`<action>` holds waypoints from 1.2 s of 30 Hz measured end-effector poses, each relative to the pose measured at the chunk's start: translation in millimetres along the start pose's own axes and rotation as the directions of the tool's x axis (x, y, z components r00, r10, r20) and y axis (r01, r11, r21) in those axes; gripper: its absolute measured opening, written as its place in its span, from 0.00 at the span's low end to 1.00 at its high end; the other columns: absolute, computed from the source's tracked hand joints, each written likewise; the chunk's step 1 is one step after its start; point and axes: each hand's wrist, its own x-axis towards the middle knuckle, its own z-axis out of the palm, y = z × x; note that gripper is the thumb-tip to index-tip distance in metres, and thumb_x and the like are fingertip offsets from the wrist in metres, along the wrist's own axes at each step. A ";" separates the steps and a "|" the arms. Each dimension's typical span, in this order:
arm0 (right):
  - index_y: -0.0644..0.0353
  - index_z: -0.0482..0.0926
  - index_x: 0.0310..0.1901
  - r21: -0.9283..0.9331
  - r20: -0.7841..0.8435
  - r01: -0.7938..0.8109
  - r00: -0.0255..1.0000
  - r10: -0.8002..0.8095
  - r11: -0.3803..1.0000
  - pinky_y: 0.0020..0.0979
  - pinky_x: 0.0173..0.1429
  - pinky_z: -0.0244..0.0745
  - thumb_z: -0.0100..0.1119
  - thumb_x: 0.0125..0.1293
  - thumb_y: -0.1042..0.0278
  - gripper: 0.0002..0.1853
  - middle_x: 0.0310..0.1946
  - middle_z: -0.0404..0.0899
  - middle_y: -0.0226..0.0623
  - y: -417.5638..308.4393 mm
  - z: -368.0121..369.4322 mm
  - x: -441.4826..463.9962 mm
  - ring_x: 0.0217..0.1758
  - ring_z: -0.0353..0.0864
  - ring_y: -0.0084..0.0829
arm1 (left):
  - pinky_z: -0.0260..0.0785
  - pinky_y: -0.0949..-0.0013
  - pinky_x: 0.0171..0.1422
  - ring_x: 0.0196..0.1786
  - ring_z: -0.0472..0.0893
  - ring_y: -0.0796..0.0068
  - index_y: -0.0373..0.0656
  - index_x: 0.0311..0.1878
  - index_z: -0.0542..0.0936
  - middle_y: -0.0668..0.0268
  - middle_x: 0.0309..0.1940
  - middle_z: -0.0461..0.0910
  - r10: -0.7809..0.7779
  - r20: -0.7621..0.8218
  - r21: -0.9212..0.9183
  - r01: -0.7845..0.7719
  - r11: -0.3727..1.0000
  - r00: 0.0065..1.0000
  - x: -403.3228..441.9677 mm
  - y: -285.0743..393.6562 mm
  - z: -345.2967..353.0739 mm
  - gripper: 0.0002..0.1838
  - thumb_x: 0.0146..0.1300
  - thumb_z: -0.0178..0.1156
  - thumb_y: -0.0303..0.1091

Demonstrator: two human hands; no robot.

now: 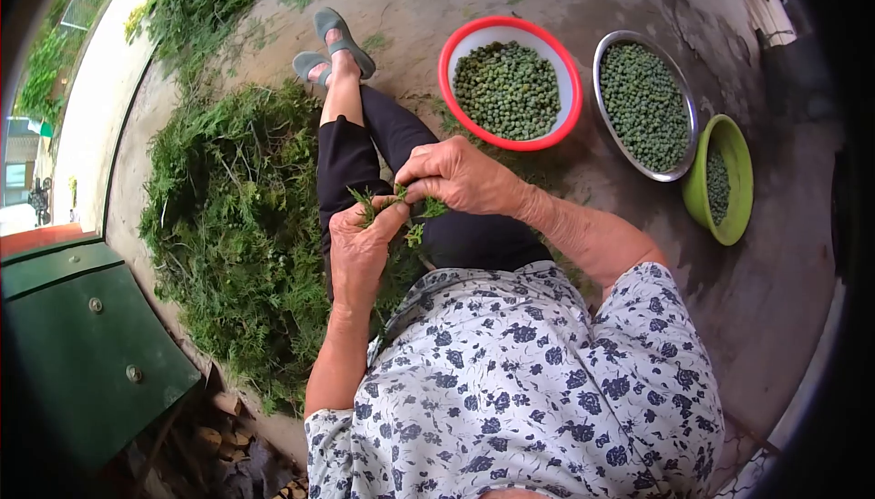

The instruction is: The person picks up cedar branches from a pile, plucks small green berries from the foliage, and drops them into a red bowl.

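Over my lap, my left hand [358, 242] is closed, with thumb and forefinger pinching a small green evergreen sprig [433, 208]. Its scaly leaf tips poke out on both sides of the fingers. My right hand [463, 177] comes in from the other side, its thumb and fingertips pressed together on the same sprig, almost touching my left fingertips. Any small cone between the fingertips is too hidden to make out. Beside my legs lies a big heap of cut evergreen branches [241, 244], nearest to my left hand.
A red-rimmed basin [574, 89], a metal bowl [597, 80] and a tilted lime-green bowl [743, 185] hold small round green cones on the right. More cut branches [205, 7] lie farther up. A dark green metal box [91, 344] stands at the lower left.
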 end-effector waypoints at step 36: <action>0.66 0.78 0.46 0.132 0.350 -0.352 0.891 0.288 0.927 0.20 0.31 0.66 0.55 0.62 0.68 0.13 0.24 0.75 0.26 1.3 16.3 26.7 0.25 0.68 0.16 | 0.63 0.71 0.39 0.18 0.59 0.80 0.41 0.43 0.78 0.77 0.12 0.61 0.253 0.007 -0.937 -0.082 0.339 0.967 38.3 -7.6 -42.4 0.21 0.69 0.42 0.49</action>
